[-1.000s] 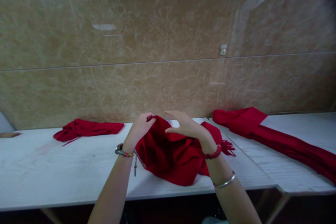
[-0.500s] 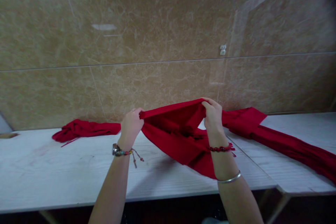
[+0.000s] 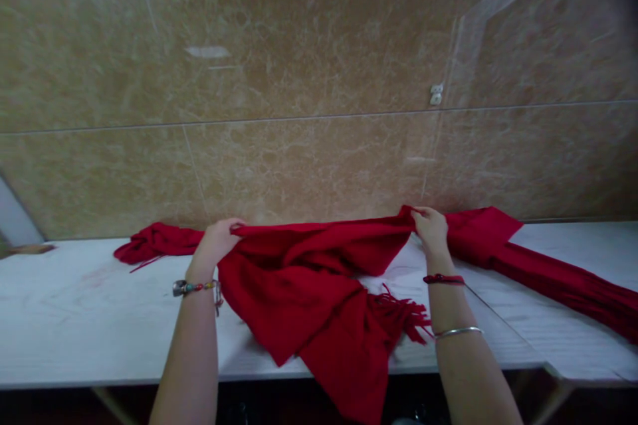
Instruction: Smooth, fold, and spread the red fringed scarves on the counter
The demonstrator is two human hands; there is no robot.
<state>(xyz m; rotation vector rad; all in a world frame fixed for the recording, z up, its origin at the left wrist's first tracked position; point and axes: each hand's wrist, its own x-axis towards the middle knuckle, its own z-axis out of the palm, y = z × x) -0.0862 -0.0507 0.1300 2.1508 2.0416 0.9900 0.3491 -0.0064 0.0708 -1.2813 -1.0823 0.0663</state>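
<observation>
A red fringed scarf point(image 3: 309, 292) is stretched between my two hands, its upper edge pulled nearly straight. My left hand point(image 3: 219, 242) is closed on the left end of that edge. At the other end, my right hand point(image 3: 429, 226) pinches a bunched corner. Below the edge the cloth hangs in loose folds onto the white table point(image 3: 74, 319), and one part drops over the front edge. Its fringe point(image 3: 403, 312) lies spread near my right wrist.
Behind my left hand lies a crumpled red cloth point(image 3: 159, 242). More red fabric point(image 3: 558, 275) runs in a long strip along the right side of the table. A tan tiled wall point(image 3: 309, 80) with a socket point(image 3: 436, 94) rises directly behind.
My hands have moved farther apart, pulling the scarf's edge wider and straighter. The right hand has come lower. Cloth now falls over the table's front edge, and the fringe has come into sight.
</observation>
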